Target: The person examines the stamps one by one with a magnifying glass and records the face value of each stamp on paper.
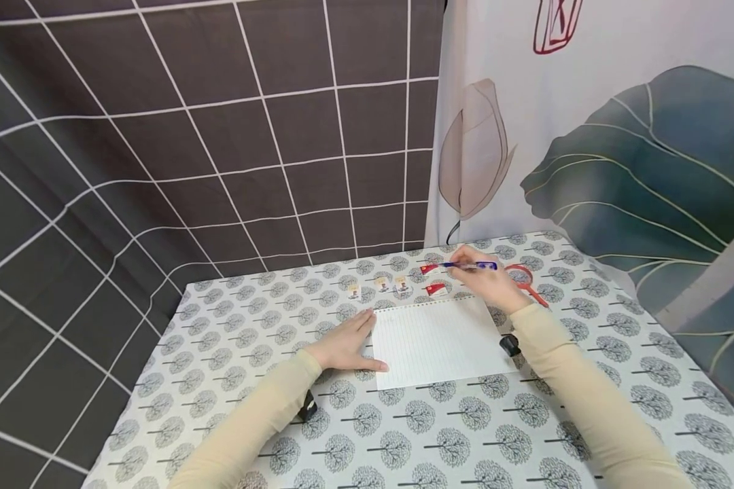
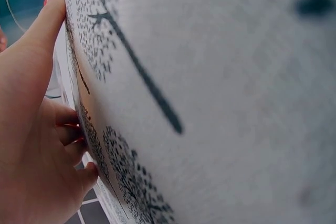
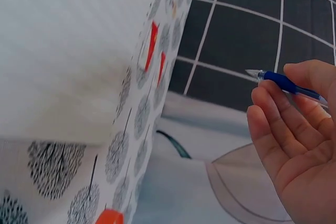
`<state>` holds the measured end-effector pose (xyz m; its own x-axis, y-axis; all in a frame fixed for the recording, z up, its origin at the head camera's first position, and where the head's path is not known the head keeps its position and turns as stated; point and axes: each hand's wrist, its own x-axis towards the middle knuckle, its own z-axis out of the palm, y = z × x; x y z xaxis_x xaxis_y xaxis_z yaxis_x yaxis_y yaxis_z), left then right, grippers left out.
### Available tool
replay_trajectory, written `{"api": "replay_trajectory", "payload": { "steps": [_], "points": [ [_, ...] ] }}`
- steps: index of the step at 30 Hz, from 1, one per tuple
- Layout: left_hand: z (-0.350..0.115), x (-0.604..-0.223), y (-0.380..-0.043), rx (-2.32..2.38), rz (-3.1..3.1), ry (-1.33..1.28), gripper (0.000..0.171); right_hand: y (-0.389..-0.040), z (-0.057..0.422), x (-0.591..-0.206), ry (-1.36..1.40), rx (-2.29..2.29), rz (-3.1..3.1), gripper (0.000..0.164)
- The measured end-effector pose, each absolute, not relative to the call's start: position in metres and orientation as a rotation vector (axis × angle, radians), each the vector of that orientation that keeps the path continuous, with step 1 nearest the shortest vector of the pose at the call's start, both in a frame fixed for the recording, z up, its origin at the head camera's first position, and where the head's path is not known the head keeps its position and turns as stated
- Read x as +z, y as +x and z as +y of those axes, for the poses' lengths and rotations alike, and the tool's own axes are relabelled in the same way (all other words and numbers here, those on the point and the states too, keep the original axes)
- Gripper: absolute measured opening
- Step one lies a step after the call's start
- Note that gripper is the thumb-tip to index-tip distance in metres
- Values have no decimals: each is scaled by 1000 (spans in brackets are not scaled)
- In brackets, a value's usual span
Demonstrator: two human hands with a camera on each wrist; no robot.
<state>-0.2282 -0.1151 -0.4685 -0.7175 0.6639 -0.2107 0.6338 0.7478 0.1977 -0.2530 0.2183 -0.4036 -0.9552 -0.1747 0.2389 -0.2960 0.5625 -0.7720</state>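
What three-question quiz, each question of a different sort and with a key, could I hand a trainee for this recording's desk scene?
1. Which hand holds the blue pen?
2. True or false: the red magnifying glass lies on top of the lined paper.
3. How many small red pieces lie just beyond the paper's far edge?

Key:
1. The right hand.
2. False; it lies on the tree-patterned cloth, to the right of the paper.
3. Two.

dark gridded curtain (image 1: 232, 142) beside leaf-print drape (image 1: 599, 176)
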Motion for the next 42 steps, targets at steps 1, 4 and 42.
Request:
{"api": "replay_trajectory", "payload": {
  "steps": [1, 4, 42],
  "points": [
    [-115, -469, -228, 159, 2681, 1016, 120, -253, 222, -405, 404, 1367, -2653, 10],
    [-116, -470, -228, 151, 2682, 1013, 121, -250, 233, -408, 421, 1386, -2642, 12],
    [-114, -473, -228, 175, 2685, 1010, 119, -247, 312, -455, 896, 692, -2516, 24]
  ]
}}
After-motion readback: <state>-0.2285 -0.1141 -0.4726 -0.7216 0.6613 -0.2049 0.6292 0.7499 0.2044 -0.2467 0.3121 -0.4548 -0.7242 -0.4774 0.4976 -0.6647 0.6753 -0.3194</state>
